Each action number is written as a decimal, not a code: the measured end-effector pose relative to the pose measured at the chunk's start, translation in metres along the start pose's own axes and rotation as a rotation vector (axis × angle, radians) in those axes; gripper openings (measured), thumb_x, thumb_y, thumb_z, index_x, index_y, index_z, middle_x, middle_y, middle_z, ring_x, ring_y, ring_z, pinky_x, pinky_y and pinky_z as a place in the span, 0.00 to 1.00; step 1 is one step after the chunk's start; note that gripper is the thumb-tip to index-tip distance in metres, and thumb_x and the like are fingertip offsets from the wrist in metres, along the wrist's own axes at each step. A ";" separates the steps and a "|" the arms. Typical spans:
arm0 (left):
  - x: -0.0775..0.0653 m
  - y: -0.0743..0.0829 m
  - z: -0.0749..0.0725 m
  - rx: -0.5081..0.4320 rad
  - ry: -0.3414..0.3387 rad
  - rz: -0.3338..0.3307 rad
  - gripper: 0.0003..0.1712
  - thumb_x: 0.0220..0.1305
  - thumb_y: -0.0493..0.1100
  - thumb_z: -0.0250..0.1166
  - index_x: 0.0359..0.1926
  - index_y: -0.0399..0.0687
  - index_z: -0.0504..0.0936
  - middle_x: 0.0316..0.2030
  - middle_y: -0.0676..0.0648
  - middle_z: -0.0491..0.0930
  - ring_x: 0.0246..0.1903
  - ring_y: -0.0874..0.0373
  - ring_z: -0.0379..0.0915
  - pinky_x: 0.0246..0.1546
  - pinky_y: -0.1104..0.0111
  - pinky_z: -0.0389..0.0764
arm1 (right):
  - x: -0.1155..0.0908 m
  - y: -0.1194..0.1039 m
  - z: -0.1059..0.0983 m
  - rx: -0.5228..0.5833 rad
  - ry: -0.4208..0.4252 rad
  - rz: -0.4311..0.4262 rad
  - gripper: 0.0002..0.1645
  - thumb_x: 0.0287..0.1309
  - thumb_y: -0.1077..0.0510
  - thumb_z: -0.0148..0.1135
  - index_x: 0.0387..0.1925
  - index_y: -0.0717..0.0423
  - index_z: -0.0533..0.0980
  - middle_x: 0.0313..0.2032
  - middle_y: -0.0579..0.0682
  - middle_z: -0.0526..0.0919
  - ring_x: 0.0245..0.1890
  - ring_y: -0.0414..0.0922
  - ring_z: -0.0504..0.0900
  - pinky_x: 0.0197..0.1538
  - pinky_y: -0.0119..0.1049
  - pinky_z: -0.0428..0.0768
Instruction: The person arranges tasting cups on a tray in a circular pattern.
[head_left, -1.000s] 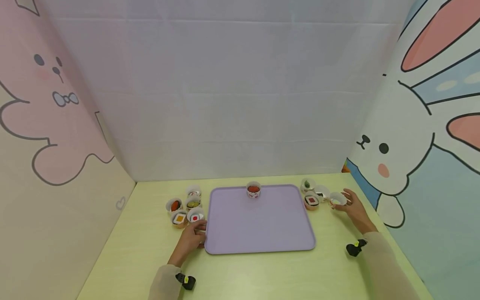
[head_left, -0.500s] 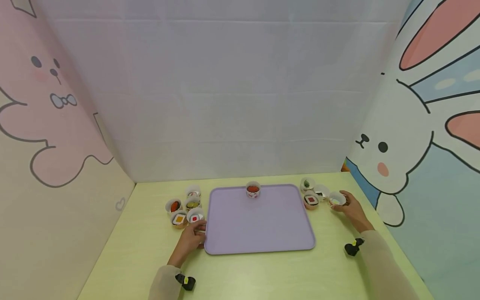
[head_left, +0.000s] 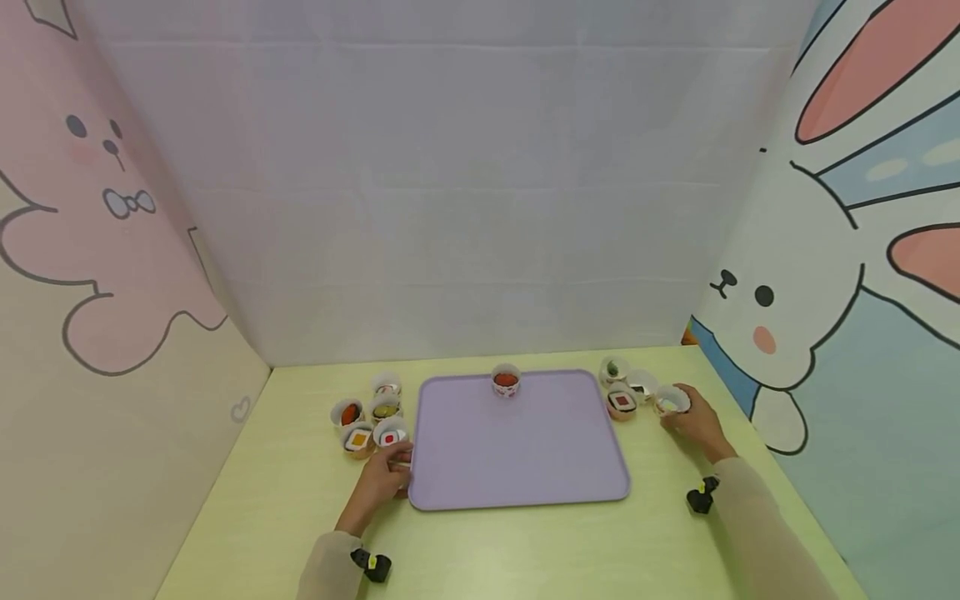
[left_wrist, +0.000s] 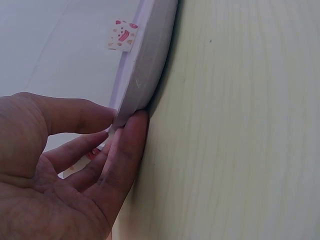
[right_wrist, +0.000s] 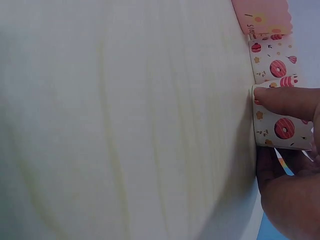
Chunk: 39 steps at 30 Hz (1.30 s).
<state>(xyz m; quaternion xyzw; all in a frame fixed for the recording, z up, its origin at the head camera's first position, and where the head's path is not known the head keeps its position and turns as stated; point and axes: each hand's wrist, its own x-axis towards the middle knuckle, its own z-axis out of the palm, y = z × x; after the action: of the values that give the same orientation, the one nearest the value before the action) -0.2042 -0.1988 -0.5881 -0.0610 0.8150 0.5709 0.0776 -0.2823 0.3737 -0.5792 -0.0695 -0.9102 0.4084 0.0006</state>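
Note:
A lilac tray (head_left: pixel 517 450) lies on the table. My left hand (head_left: pixel 384 477) pinches its left edge near the front corner; in the left wrist view the thumb is at the top of the rim (left_wrist: pixel 142 75) and the fingers are against its outside and underside. My right hand (head_left: pixel 697 423) grips a white paper cup (head_left: pixel 670 402) to the right of the tray. The right wrist view shows the thumb across this cup's donut-printed side (right_wrist: pixel 272 117), with fingers round the other side. One cup with red filling (head_left: pixel 506 381) stands on the tray's back edge.
Several filled paper cups cluster left of the tray, including one with an orange square (head_left: pixel 359 439) and one with a red square (head_left: pixel 391 434). Between tray and right hand stand a white cup (head_left: pixel 642 385), a green-filled cup (head_left: pixel 614 369) and a pink cup (head_left: pixel 622 401). Printed cloth walls enclose the table.
My right hand has shifted slightly left and closed further round the paper cup, which has moved slightly left too. The left hand and the tray have stayed in place.

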 end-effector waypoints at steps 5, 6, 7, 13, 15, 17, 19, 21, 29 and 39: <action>-0.002 0.000 0.001 0.007 0.002 0.001 0.29 0.55 0.25 0.60 0.60 0.35 0.75 0.46 0.38 0.79 0.37 0.55 0.77 0.25 0.60 0.85 | 0.000 0.001 -0.001 0.013 0.000 0.021 0.47 0.54 0.60 0.67 0.70 0.66 0.54 0.65 0.74 0.64 0.61 0.68 0.66 0.62 0.63 0.66; -0.002 0.000 0.001 0.008 0.002 0.000 0.29 0.55 0.25 0.61 0.60 0.35 0.75 0.47 0.38 0.79 0.37 0.54 0.77 0.25 0.60 0.85 | -0.001 0.000 -0.001 0.021 0.000 0.024 0.48 0.54 0.60 0.67 0.71 0.66 0.54 0.65 0.74 0.63 0.61 0.68 0.65 0.62 0.63 0.66; -0.002 0.000 0.001 0.009 0.002 -0.002 0.29 0.55 0.25 0.61 0.61 0.35 0.75 0.47 0.38 0.79 0.37 0.54 0.77 0.26 0.60 0.85 | -0.002 -0.001 -0.002 0.028 -0.001 0.028 0.48 0.54 0.60 0.67 0.71 0.66 0.54 0.65 0.74 0.63 0.61 0.67 0.65 0.62 0.63 0.66; -0.001 0.001 0.000 0.020 0.002 -0.012 0.29 0.55 0.26 0.61 0.61 0.36 0.74 0.48 0.38 0.79 0.38 0.54 0.77 0.27 0.61 0.85 | -0.012 -0.006 -0.008 0.052 -0.008 0.024 0.49 0.56 0.56 0.67 0.73 0.64 0.52 0.65 0.72 0.63 0.60 0.65 0.66 0.58 0.58 0.70; -0.001 0.001 0.000 0.023 0.001 -0.010 0.29 0.56 0.26 0.61 0.61 0.36 0.74 0.48 0.38 0.79 0.37 0.55 0.77 0.27 0.62 0.85 | -0.015 -0.008 -0.010 0.048 0.001 0.010 0.49 0.57 0.55 0.68 0.73 0.63 0.52 0.65 0.72 0.64 0.59 0.64 0.67 0.56 0.56 0.71; 0.000 0.000 0.000 0.022 0.001 -0.009 0.29 0.55 0.26 0.61 0.61 0.37 0.74 0.48 0.38 0.79 0.37 0.55 0.77 0.27 0.62 0.85 | -0.018 -0.010 -0.012 0.053 0.011 -0.001 0.49 0.57 0.54 0.67 0.73 0.63 0.52 0.64 0.71 0.65 0.58 0.64 0.68 0.55 0.55 0.71; 0.000 -0.001 0.000 0.022 -0.003 -0.004 0.30 0.56 0.26 0.60 0.62 0.36 0.74 0.48 0.38 0.79 0.37 0.55 0.77 0.27 0.62 0.85 | -0.021 -0.012 -0.015 0.058 0.020 -0.011 0.49 0.59 0.54 0.66 0.73 0.63 0.52 0.64 0.71 0.66 0.58 0.63 0.68 0.55 0.55 0.71; 0.000 -0.001 0.001 0.016 -0.004 -0.006 0.30 0.56 0.26 0.60 0.62 0.36 0.74 0.48 0.39 0.79 0.37 0.55 0.77 0.27 0.62 0.85 | -0.022 -0.013 -0.017 0.063 0.036 -0.019 0.48 0.59 0.52 0.66 0.73 0.62 0.53 0.64 0.70 0.66 0.58 0.63 0.69 0.54 0.53 0.73; 0.001 -0.004 0.001 0.013 -0.008 0.000 0.29 0.56 0.26 0.60 0.62 0.37 0.74 0.48 0.39 0.79 0.38 0.55 0.78 0.27 0.61 0.85 | -0.026 -0.026 -0.027 0.074 0.065 -0.074 0.49 0.60 0.49 0.66 0.73 0.62 0.53 0.64 0.69 0.66 0.59 0.62 0.71 0.43 0.27 0.74; 0.001 -0.001 0.000 0.012 -0.001 -0.003 0.29 0.55 0.26 0.60 0.61 0.36 0.74 0.47 0.38 0.78 0.37 0.55 0.77 0.27 0.62 0.85 | -0.035 -0.061 -0.040 0.118 0.068 -0.106 0.50 0.61 0.44 0.64 0.74 0.60 0.51 0.65 0.68 0.65 0.62 0.63 0.70 0.39 0.16 0.70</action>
<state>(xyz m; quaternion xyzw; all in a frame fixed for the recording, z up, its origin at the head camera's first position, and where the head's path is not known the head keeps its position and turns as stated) -0.2047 -0.1987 -0.5894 -0.0614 0.8182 0.5661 0.0794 -0.2528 0.3591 -0.5056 -0.0349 -0.8864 0.4579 0.0573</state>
